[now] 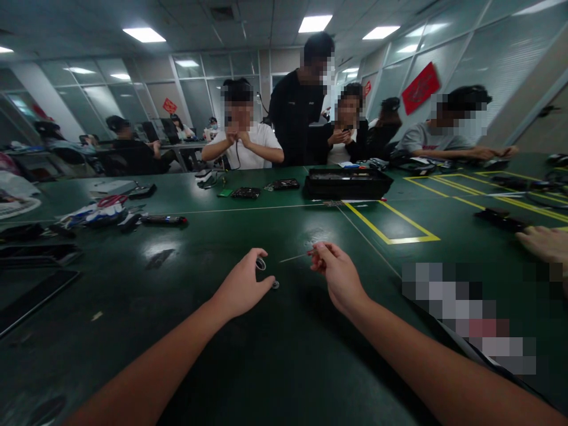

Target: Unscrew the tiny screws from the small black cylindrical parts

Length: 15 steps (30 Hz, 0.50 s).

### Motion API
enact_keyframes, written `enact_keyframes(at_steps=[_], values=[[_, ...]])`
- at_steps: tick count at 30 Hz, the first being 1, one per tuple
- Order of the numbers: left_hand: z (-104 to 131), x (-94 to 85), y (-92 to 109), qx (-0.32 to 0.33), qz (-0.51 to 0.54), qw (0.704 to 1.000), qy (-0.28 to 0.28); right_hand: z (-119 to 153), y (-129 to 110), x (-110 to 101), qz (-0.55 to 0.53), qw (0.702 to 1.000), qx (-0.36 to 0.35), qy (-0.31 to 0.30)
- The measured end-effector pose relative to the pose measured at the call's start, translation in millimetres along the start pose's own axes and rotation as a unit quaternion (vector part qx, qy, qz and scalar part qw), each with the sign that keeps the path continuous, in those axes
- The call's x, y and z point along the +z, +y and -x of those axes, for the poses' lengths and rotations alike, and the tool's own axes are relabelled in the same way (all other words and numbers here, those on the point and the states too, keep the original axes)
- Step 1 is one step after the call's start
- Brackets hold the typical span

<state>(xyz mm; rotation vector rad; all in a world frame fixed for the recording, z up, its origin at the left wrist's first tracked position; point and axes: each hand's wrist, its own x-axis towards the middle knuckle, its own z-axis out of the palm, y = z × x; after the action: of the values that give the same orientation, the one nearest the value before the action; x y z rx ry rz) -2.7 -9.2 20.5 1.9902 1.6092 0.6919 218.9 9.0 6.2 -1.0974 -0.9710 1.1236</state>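
Over the green table (248,367), my left hand (242,284) is curved, with a small shiny ring-like part (261,264) at its fingertips. Close by its thumb tip is a small round metallic piece (276,284); whether the thumb touches it is unclear. My right hand (335,272) pinches a thin metal rod (293,258) with a reddish end, perhaps a small screwdriver. The rod points left toward the ring-like part, with a gap between them.
A black tray (348,184) stands at the table's far side, near small circuit boards (246,193). Left lie a black pen-like tool (163,219) and red-handled tools (112,201). A person's hand (544,242) rests at right. Several people sit beyond.
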Motion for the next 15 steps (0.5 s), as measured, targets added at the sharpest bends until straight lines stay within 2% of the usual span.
enact_keyframes(at_steps=[4,6,9,15], values=[[0,7.8,-3,0.059,-0.106,0.989,-0.084,1,-1,1,0.006,1.000,-0.001,-0.006],[-1,11.4,-5,0.085,-0.126,0.983,-0.106,2,-2,2,0.003,1.000,0.001,-0.007],[-3,13.1,-7,0.101,-0.134,0.979,-0.118,3,-3,2,-0.002,1.000,0.006,-0.009],[-4,8.3,-7,0.078,-0.128,0.983,-0.110,2,-1,1,-0.005,1.000,0.006,-0.016]])
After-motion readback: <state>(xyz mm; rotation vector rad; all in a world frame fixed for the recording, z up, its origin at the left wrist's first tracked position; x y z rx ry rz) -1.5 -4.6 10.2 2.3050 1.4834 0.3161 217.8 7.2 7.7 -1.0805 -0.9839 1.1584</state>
